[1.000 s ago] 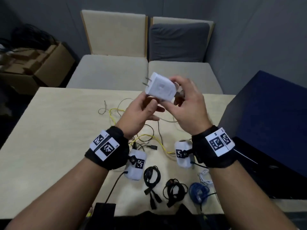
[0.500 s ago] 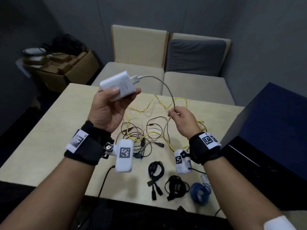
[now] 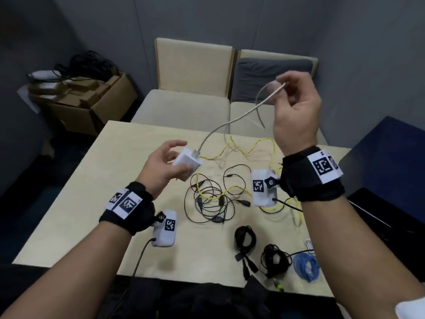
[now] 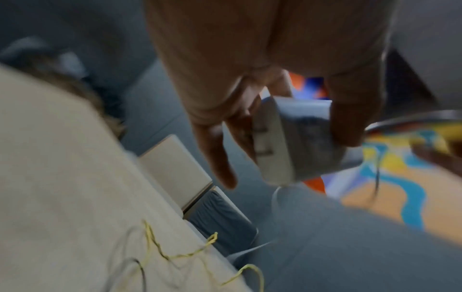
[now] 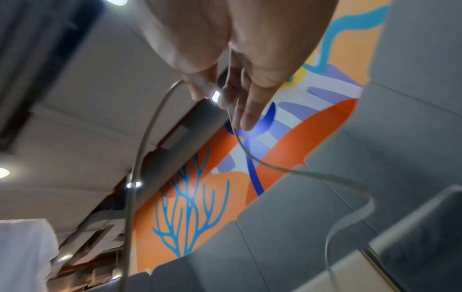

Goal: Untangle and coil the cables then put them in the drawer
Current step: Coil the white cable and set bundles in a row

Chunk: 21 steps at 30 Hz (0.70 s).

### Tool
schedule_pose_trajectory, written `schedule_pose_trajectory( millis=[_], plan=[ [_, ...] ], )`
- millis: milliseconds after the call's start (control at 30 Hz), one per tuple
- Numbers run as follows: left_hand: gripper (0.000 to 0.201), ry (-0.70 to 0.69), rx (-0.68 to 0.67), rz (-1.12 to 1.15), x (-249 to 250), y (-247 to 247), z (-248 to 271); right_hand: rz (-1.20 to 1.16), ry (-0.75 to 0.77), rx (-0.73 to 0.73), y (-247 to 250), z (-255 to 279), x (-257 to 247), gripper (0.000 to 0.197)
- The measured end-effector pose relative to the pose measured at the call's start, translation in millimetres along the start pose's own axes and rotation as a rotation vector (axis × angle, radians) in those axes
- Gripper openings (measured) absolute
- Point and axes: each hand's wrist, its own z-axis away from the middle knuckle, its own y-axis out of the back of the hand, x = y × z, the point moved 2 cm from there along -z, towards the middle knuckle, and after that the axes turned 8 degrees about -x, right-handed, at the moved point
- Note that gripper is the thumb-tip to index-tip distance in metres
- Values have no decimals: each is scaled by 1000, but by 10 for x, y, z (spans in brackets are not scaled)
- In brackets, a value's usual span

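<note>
Mostly blurred, our left hand (image 3: 164, 168) is gripping the white charger (image 3: 187, 162), while our right hand's (image 3: 296, 109) fingers (image 5: 246, 110) are pinching its grey cable (image 3: 239, 117) above the desk (image 3: 69, 203).

A white square plastic charger block (image 3: 187, 162) sits gripped in the left hand (image 3: 161, 168). Its thin grey cable (image 3: 232, 122) rises to the raised right hand (image 3: 296, 111), which pinches it. Tangled black and yellow wires (image 3: 213, 199) lie on the table between the wrists.

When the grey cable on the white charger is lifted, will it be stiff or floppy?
Probably floppy: the grey cable sags between the white charger and the right hand. Its free end droops past the fingers. Likely light, since a pinch holds it.
</note>
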Motion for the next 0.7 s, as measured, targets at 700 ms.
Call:
schedule_pose_trajectory(
  millis=[700],
  plan=[
    [28,-64,-398,100,196,-316,-159,354,-226,-322,-275,-174,-26,16]
  ],
)
